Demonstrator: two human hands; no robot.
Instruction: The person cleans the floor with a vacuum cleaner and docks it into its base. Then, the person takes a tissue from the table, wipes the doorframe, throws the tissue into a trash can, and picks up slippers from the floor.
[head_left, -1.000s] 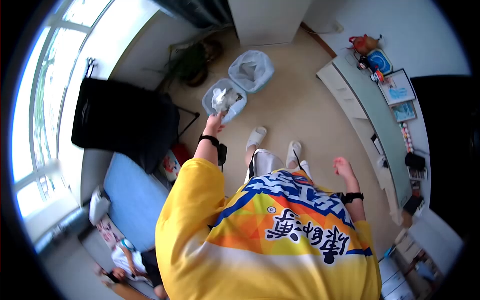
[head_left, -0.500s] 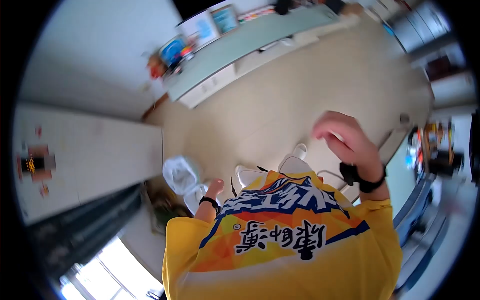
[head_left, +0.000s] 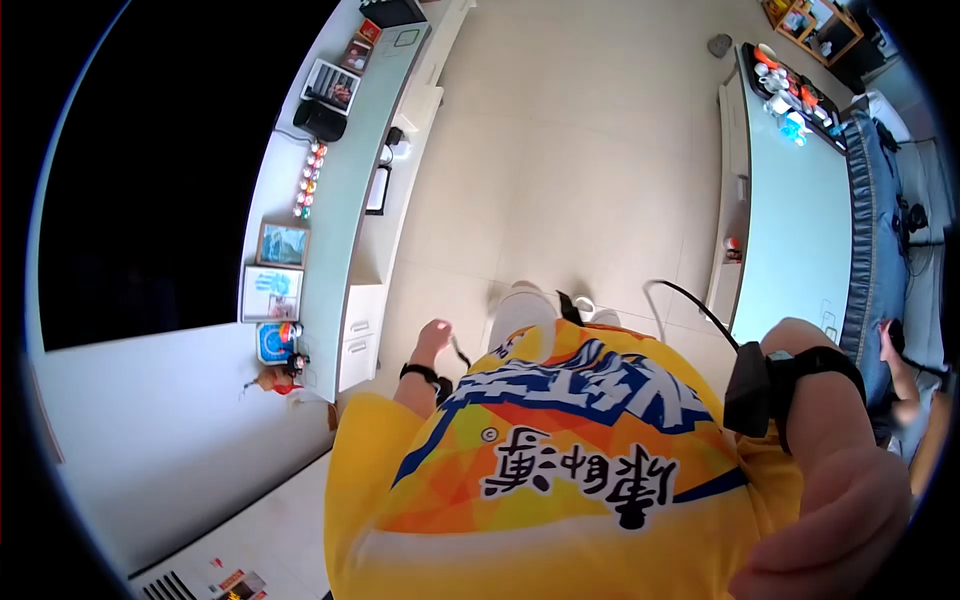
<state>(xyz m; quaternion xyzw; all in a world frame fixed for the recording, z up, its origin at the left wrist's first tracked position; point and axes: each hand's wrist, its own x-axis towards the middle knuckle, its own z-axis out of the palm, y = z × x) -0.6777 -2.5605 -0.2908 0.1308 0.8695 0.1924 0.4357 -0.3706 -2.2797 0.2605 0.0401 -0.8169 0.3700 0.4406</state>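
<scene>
My left hand [head_left: 430, 342] hangs low beside the yellow shirt [head_left: 580, 440], small in the view. Its fingers look loosely curled, with nothing visible in them. A black wristband [head_left: 424, 375] circles that wrist. Large and close to the camera at the lower right is my right hand [head_left: 835, 530]. It is bent at the wrist, and its fingers run towards the bottom edge, blurred and partly cut off; I cannot tell whether they hold anything. A black box on a strap [head_left: 752, 388] sits on the right wrist, with a cable [head_left: 700, 307] looping from it.
Along the left stands a long cabinet [head_left: 375, 150] bearing framed pictures [head_left: 283, 243] and small figures, below a large black screen [head_left: 150, 190]. A pale glass-topped table [head_left: 795, 230] with a tray of cups [head_left: 790, 95] is at right, beside a blue sofa [head_left: 870, 240]. Another person's limb [head_left: 900, 375] shows there. Tiled floor [head_left: 580, 150] lies between.
The view has swung to the right, bringing the table and sofa further in; the white bin has left view. My right hand has come up and back towards the camera. My left hand still hangs low.
</scene>
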